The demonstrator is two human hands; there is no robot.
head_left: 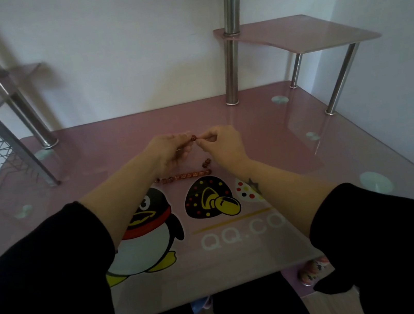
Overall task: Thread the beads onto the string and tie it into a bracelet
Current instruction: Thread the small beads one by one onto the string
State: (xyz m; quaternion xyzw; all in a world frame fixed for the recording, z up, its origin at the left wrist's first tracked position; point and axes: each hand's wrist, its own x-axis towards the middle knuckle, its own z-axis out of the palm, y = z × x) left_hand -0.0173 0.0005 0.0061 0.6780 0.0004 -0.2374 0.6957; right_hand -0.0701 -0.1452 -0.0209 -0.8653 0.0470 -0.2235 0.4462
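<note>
our left hand [169, 149] and right hand [221, 143] pinch one reddish bead [193, 138], fingers curled; a row of beads [184, 176] lies on glossy pink worktop [280, 145]

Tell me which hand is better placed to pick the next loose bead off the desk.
Right, probably. The loose beads lie close beside the right hand; the left hand sits farther off. Both hands pinch at the raised bead.
</note>
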